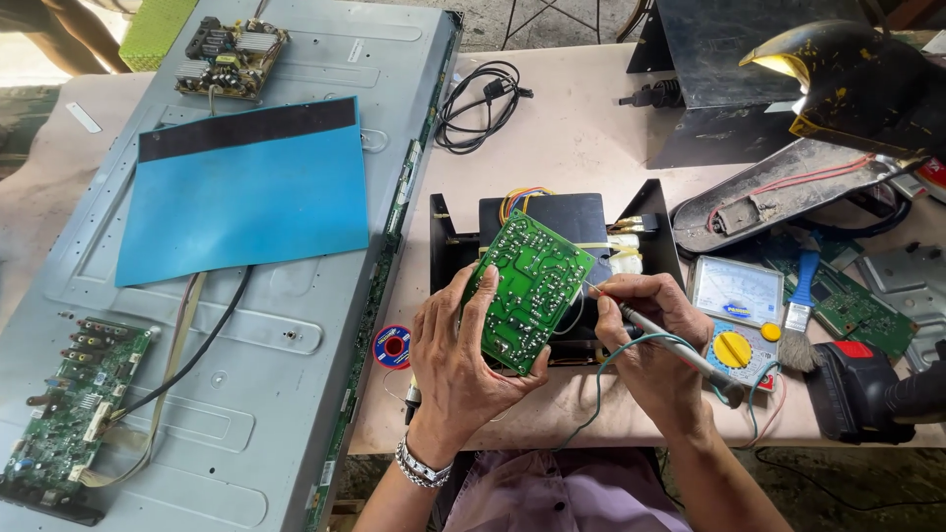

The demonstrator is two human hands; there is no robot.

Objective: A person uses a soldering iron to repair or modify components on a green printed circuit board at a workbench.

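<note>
— Pinching that green circuit board (527, 289) by its lower edge, see? The left hand (461, 345) has its fingers (480, 307) curled shut around the side, thumb under, tilting the solder side up over the open black metal case (552, 236).

— And the right hand (650, 340)?

— Closed around a soldering iron (670, 340), pen-style, its tip right at the board's right edge. A thin wire seems pinched there too, though I can't tell for sure.

— So soldering a joint?

— That's my reading: working one point near the edge. Next calls for a steady board and a brief, precise touch, I'd say.

— What's nearby?

— A solder spool (392, 347) left of the wrist, a multimeter with a yellow dial (736, 330) on the right, a brush (800, 315) beside it, and a big grey panel (296, 374) with a blue sheet (246, 192) across the table.
</note>
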